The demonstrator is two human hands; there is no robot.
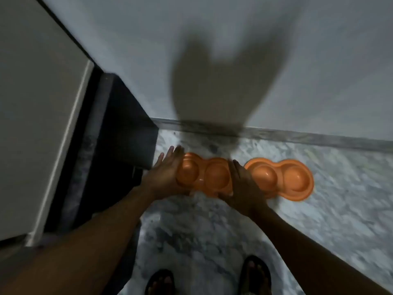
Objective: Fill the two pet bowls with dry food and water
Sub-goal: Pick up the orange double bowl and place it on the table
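Note:
Two orange double pet bowls lie on the marble floor by the wall. The left bowl [204, 177] sits between my hands; the right bowl [282, 177] lies just beside it, free. My left hand [165, 173] presses its straight fingers against the left end of the left bowl. My right hand [242, 184] lies with straight fingers against that bowl's right end, over the gap between the two bowls. All wells look empty. The frame is blurred.
A white wall [234, 50] with a grey skirting runs behind the bowls. A pale cabinet or door [32, 124] and a dark recess [127, 135] stand on the left. My sandalled feet [255, 273] stand on the marble floor [340, 199] below.

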